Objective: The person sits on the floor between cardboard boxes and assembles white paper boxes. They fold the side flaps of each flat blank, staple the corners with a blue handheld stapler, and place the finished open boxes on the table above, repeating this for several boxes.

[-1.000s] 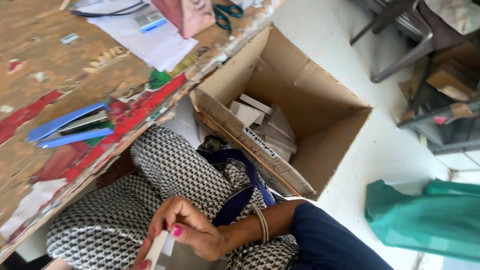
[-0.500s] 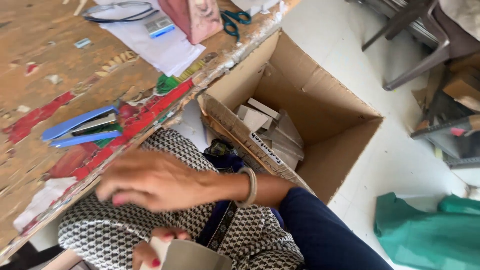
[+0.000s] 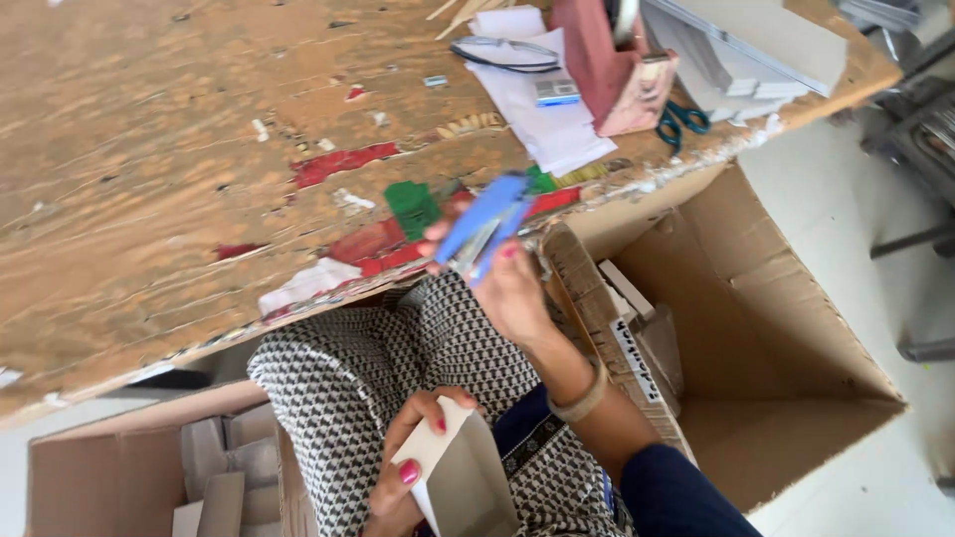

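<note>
Blue metal stapler (image 3: 484,227); white folded paper box (image 3: 460,477); black-and-white patterned cloth (image 3: 398,378); brown cardboard carton (image 3: 756,328); worn brown wooden table (image 3: 149,179) with red and green paint patches; pink nails.

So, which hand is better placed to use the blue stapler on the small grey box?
Right, probably. The right hand holds the blue stapler at the table edge, while the left hand grips the small grey box in the lap.

Bright, even daylight, strongest on pale floor (image 3: 836,199) at far right, near washed out. Soft shadow under worn tabletop (image 3: 149,199) edge. Motion blur on blue stapler (image 3: 482,227) and right hand (image 3: 512,288). Slight softness throughout.
</note>
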